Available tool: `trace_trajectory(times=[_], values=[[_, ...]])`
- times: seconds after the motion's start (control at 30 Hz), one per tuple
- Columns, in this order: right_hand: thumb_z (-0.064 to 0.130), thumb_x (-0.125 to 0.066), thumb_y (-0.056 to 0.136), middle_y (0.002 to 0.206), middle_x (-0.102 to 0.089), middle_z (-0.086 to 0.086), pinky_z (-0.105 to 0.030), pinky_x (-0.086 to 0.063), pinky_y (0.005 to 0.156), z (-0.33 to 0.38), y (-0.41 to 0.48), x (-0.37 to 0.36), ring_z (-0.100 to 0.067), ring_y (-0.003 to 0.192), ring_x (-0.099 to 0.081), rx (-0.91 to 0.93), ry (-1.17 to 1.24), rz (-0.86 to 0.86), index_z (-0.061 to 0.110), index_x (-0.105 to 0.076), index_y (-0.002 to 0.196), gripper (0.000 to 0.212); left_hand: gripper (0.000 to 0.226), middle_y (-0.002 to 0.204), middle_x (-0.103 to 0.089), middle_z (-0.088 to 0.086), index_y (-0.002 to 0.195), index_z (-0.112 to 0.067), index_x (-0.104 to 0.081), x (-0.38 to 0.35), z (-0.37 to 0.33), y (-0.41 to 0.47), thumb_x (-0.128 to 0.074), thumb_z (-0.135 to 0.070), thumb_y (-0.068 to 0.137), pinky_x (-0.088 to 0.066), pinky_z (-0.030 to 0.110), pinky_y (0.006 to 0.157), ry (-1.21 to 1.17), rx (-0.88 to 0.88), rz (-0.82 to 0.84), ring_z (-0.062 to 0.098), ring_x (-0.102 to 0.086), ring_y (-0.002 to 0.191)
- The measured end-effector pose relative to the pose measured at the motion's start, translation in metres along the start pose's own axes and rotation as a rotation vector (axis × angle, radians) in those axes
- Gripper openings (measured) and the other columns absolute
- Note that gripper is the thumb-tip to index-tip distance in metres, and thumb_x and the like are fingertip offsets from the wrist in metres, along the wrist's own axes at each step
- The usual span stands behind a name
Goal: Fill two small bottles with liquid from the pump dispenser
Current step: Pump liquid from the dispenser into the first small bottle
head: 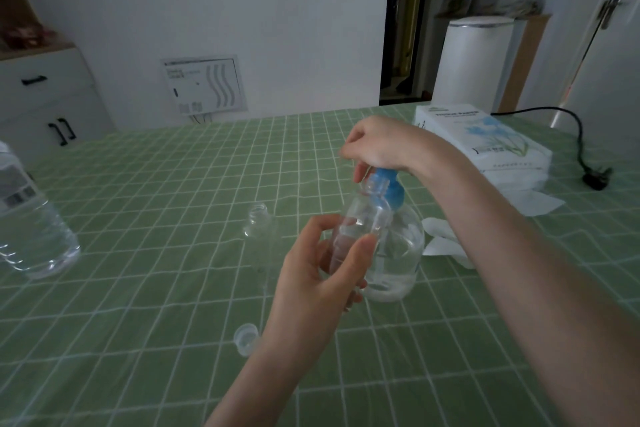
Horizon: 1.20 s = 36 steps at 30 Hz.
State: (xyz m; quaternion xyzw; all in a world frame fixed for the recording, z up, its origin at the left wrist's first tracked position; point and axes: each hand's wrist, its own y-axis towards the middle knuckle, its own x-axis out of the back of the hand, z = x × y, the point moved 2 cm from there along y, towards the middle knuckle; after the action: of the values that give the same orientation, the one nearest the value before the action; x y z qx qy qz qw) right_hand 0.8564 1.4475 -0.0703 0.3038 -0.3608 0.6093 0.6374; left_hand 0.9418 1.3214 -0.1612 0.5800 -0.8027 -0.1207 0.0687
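Note:
My left hand (320, 276) grips a small clear bottle (363, 215), tilted, with its open mouth up against the blue pump head (389, 189) of the clear dispenser (398, 253). My right hand (375, 146) sits on top of the pump head, fingers curled over it. The dispenser stands on the table and holds a little liquid at its bottom. A second small clear bottle (259, 227) stands uncapped to the left of the dispenser. A clear cap (246, 339) lies on the cloth near my left wrist.
A green checked cloth (156, 253) covers the table. A large water bottle (29, 218) lies at the left edge. A white tissue pack (485, 142) and loose tissues (440, 239) lie at the right, with a black plug and cable (594, 177) beyond.

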Motion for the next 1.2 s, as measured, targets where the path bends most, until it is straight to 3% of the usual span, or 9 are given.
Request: trace_trajectory(times=[0.4, 0.7, 1.03, 1.2], values=[[0.021, -0.049, 0.097, 0.11, -0.069, -0.017, -0.043, -0.045, 0.102, -0.006, 0.001, -0.01, -0.031, 0.106, -0.065, -0.022, 0.026, 0.039, 0.0, -0.06, 0.122, 0.035, 0.016, 0.065, -0.066, 0.0, 0.085, -0.028, -0.061, 0.001, 0.005, 0.0, -0.064, -0.038, 0.073, -0.043, 0.016, 0.047, 0.007, 0.021, -0.005, 0.007, -0.055, 0.051], [0.02, -0.052, 0.094, 0.096, -0.074, -0.016, -0.047, -0.051, 0.095, -0.001, 0.0, -0.001, -0.031, 0.094, -0.07, 0.033, 0.047, -0.043, -0.002, -0.059, 0.121, 0.036, 0.019, 0.066, -0.066, -0.001, 0.086, -0.031, -0.061, 0.001, 0.002, 0.0, -0.064, -0.043, 0.072, -0.044, 0.016, 0.048, 0.006, 0.001, 0.005, 0.006, -0.056, 0.052], [0.019, -0.049, 0.096, 0.111, -0.069, -0.017, -0.042, -0.045, 0.102, -0.004, 0.0, -0.011, -0.03, 0.107, -0.064, -0.035, 0.022, 0.016, 0.001, -0.06, 0.121, 0.033, 0.035, 0.067, -0.066, 0.0, 0.09, -0.024, -0.06, 0.001, 0.003, -0.001, -0.064, -0.049, 0.065, -0.042, 0.016, 0.046, 0.0, 0.009, 0.004, 0.007, -0.056, 0.052], [0.019, -0.049, 0.096, 0.108, -0.071, -0.017, -0.041, -0.048, 0.098, -0.004, -0.002, -0.009, -0.029, 0.104, -0.066, -0.029, 0.034, -0.029, 0.001, -0.06, 0.119, 0.031, 0.037, 0.067, -0.066, 0.0, 0.092, -0.021, -0.059, 0.001, 0.003, 0.0, -0.063, -0.048, 0.066, -0.044, 0.017, 0.046, -0.004, 0.01, 0.001, 0.007, -0.056, 0.052]])
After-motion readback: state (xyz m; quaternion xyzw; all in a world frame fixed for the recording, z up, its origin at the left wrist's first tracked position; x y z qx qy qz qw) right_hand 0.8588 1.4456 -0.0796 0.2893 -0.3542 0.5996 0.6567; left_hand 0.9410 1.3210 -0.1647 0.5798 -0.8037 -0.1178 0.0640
